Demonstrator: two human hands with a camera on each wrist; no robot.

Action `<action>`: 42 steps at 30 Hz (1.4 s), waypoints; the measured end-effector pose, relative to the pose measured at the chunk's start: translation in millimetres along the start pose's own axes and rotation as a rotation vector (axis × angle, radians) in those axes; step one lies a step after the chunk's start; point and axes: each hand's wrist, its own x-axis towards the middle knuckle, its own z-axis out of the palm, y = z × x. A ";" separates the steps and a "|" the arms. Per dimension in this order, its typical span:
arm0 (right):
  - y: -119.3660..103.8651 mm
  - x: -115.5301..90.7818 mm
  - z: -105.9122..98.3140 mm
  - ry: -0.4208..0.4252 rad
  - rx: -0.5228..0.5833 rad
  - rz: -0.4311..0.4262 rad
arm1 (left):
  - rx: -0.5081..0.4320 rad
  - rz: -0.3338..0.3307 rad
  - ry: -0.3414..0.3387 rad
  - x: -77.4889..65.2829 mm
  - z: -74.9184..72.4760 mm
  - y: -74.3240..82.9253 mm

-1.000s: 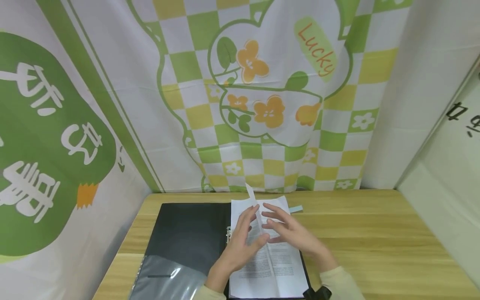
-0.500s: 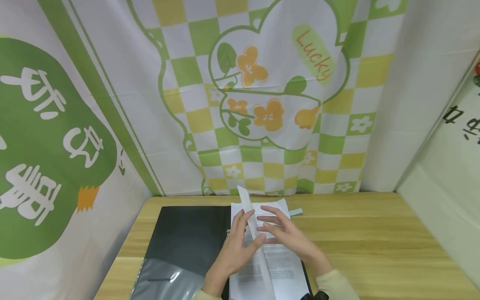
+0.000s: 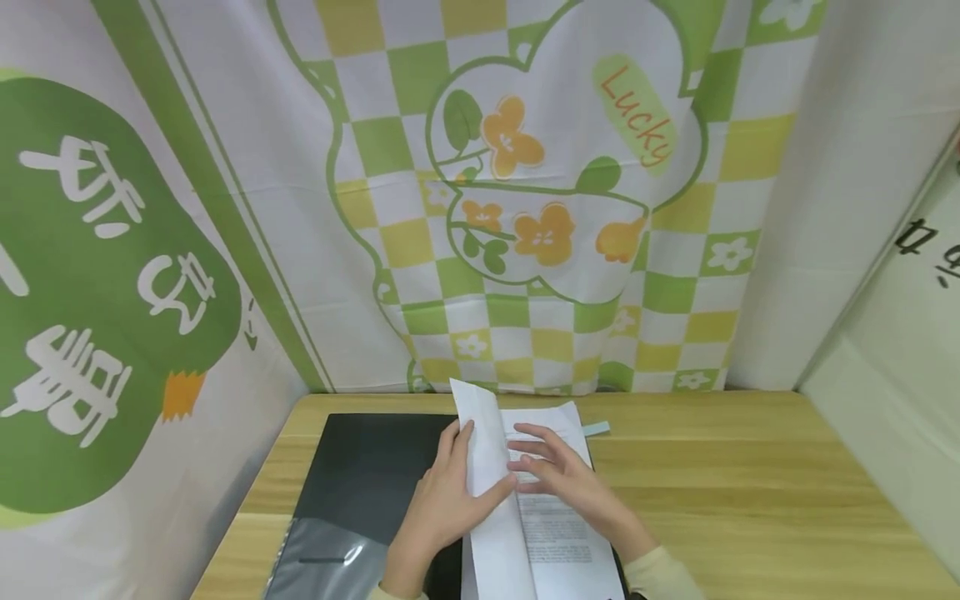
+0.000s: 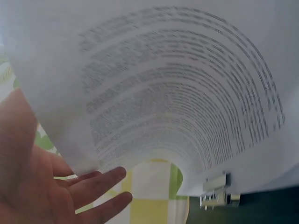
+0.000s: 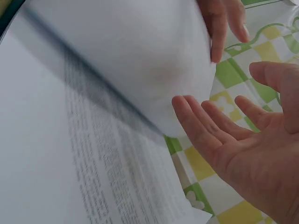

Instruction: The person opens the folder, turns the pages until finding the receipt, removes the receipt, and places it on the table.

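Fingers of the left hand (image 3: 442, 502) are resting loosely spread against a lifted sheet (image 3: 487, 442); the right hand (image 3: 567, 481), fingers parted, is hovering beside it.

Extends the left hand (image 3: 442, 500) at lower centre of the head view with thumb spread; holds the right hand (image 3: 566, 482) just right of it, with fingers loosely parted.

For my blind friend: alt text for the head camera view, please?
A person's left hand holds up a white page over printed sheets in an open black binder, right hand close by. Wooden table below, patterned cloth behind.
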 end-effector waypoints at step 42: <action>5.0 -8.0 -35.6 0.311 -0.504 -0.096 | 0.048 0.213 -0.032 -2.2 46.9 -29.4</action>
